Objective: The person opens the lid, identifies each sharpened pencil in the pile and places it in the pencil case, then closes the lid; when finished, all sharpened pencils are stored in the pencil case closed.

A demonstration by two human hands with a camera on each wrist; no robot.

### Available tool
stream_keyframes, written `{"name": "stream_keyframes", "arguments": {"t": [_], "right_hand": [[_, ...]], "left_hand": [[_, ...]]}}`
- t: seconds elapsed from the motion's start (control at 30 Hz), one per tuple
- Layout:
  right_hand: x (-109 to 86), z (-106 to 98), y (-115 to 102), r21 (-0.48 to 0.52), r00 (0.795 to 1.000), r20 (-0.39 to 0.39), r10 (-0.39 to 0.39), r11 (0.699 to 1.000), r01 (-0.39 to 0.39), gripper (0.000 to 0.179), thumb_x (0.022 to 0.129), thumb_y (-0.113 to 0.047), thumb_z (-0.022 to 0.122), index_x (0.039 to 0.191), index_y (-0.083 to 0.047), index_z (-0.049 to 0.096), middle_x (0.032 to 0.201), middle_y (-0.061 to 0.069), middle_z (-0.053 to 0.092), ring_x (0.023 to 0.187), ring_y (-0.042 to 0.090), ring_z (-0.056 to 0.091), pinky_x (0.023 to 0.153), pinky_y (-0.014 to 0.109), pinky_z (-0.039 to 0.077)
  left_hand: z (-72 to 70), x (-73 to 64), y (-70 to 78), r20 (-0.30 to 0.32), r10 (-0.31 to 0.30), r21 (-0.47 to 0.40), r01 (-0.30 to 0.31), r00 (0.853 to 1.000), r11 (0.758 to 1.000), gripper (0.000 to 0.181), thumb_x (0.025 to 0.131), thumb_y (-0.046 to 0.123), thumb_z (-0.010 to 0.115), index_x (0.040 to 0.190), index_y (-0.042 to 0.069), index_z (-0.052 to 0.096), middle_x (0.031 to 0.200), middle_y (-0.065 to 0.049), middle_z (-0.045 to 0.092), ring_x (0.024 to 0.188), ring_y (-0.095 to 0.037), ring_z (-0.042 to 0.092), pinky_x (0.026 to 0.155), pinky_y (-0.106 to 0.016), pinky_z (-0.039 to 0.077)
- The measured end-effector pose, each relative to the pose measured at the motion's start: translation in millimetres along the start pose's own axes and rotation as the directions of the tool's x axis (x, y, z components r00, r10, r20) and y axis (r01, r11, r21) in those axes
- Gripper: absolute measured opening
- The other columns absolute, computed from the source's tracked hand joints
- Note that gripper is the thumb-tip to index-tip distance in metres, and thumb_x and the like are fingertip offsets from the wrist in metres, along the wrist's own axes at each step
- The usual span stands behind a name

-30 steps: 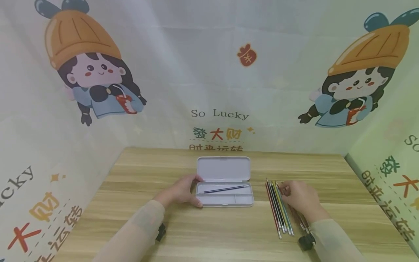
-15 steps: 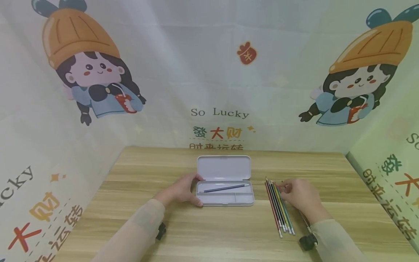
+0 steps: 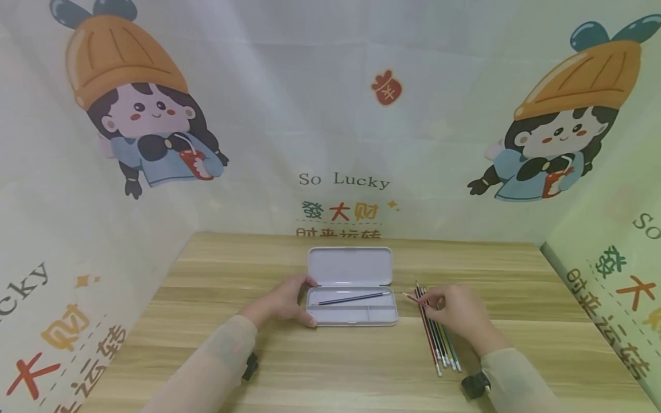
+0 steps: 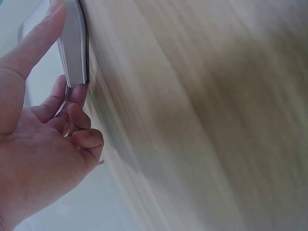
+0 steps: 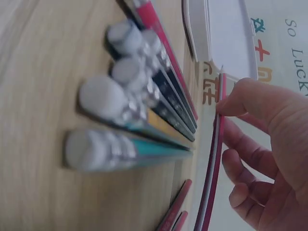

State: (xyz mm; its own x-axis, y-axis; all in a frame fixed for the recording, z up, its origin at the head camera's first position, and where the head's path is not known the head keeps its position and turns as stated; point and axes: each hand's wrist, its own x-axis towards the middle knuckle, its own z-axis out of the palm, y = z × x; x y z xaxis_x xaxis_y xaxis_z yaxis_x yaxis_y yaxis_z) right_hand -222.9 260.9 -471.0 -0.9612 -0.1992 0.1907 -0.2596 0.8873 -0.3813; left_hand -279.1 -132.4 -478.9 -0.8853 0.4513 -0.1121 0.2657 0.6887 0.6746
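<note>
An open white pencil case [image 3: 330,315] lies on the table with its lid tipped back. One dark blue pencil [image 3: 353,298] rests slantwise in its rear compartment. My left hand [image 3: 281,301] grips the case's left end, thumb at the front corner and fingers at the back; the left wrist view shows the thumb and fingers on the case edge [image 4: 74,53]. Between thumb and fingers my right hand [image 3: 457,312] pinches a red striped pencil [image 5: 215,149], its sharpened tip toward the case. Beneath that hand lies a bundle of eraser-tipped pencils [image 3: 436,338], red, black, yellow and green.
Further reddish pencils [image 5: 175,207] lie beside the bundle in the right wrist view. The wooden table [image 3: 310,373] ends at a printed cloth backdrop [image 3: 341,137] behind and at both sides. A black wrist device [image 3: 475,385] sits by the right sleeve.
My right hand has lifted the red pencil from the right of the bundle and swung it left over the other pencils, toward the case. The left hand stays on the case.
</note>
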Motion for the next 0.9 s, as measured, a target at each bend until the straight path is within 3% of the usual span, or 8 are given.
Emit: {"name": "stream_keyframes", "arguments": {"t": [0.3, 0.67, 0.9], "right_hand": [[8.6, 8, -14, 0.005, 0.998, 0.02, -0.053, 0.999, 0.053, 0.018, 0.078, -0.019, 0.08, 0.095, -0.026, 0.082, 0.079, -0.014, 0.07, 0.061, 0.004, 0.049, 0.052, 0.024, 0.04], [20.2, 20, -32, 0.026, 0.991, 0.01, -0.13, 0.991, 0.13, 0.012, 0.08, -0.017, 0.083, 0.089, -0.026, 0.082, 0.071, -0.015, 0.065, 0.063, 0.001, 0.051, 0.056, 0.021, 0.044], [26.6, 24, -45, -0.023, 0.987, 0.03, -0.158, 0.987, 0.159, 0.014, 0.08, -0.019, 0.082, 0.088, -0.031, 0.081, 0.079, -0.014, 0.07, 0.067, 0.001, 0.053, 0.056, 0.021, 0.044]], "left_hand": [[0.0, 0.3, -0.8, -0.004, -0.002, -0.003, 0.002, 1.0, 1.0, 0.083, 0.062, 0.016, 0.099, 0.132, 0.002, 0.057, 0.134, -0.017, 0.061, 0.135, -0.037, 0.052, 0.122, -0.052, 0.037], [0.5, 0.7, -1.1, 0.001, -0.008, -0.002, 0.008, 1.0, 1.0, 0.083, 0.062, 0.016, 0.099, 0.132, 0.003, 0.057, 0.136, -0.016, 0.06, 0.136, -0.037, 0.051, 0.123, -0.053, 0.036], [1.2, 0.7, -1.6, -0.004, 0.001, 0.006, -0.001, 1.0, 1.0, 0.083, 0.061, 0.016, 0.099, 0.131, 0.003, 0.057, 0.134, -0.016, 0.061, 0.134, -0.037, 0.053, 0.122, -0.052, 0.037]]}}
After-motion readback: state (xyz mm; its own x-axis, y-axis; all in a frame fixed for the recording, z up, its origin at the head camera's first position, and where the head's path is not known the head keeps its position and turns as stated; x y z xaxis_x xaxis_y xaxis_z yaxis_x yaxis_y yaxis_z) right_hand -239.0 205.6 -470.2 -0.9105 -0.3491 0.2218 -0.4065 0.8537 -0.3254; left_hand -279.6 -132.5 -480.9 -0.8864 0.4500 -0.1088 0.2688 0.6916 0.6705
